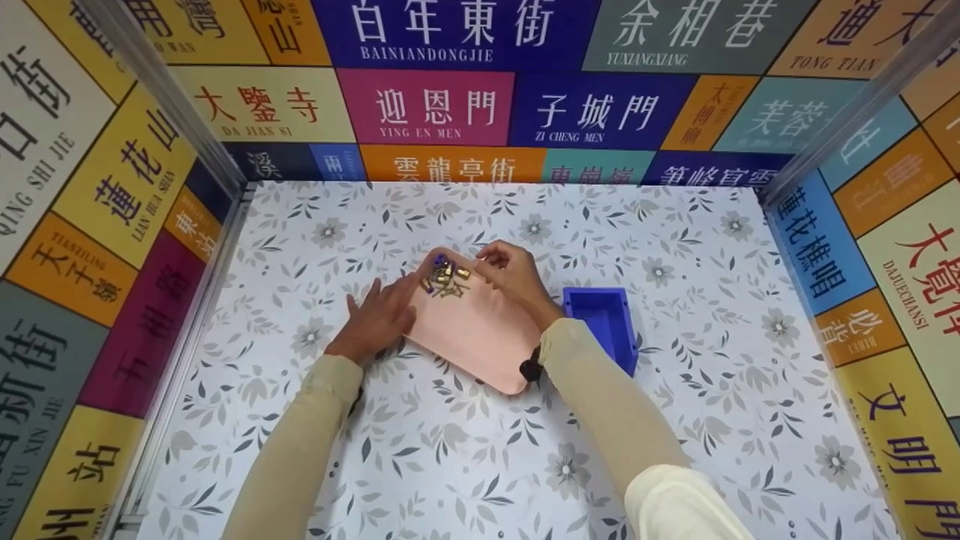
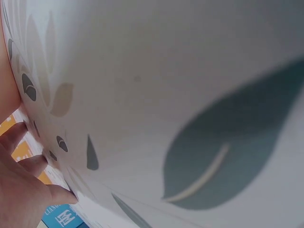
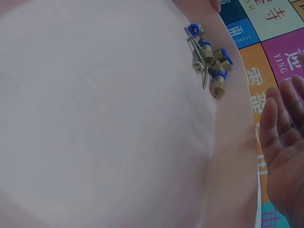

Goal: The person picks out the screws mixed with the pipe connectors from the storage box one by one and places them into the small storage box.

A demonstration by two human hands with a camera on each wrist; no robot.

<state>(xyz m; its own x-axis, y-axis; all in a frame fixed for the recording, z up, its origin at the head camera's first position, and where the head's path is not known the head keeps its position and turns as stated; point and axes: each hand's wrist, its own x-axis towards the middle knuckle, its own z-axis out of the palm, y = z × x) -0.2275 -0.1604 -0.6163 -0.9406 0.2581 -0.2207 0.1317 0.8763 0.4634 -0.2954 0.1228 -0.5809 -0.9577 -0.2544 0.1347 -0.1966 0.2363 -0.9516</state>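
A pink tray point(image 1: 480, 334) with rounded corners lies on the table. In its far corner is a small heap of brass fittings point(image 3: 218, 85) with blue rings, together with several screws point(image 3: 197, 50). My left hand point(image 1: 382, 315) rests at the tray's left side, fingers extended and thumb apart. Along the far right rim is my right hand point(image 1: 514, 277), its fingers loosely bent near the heap. The right wrist view shows those fingers beside the tray wall with nothing held. In the left wrist view, the left hand's fingers spread close to the table surface.
Right of the tray, by the right forearm, stands a blue rectangular box point(image 1: 611, 326). A white floral cloth point(image 1: 375, 465) covers the table. Panels with coloured Chinese signs point(image 1: 439, 109) enclose the back and both sides.
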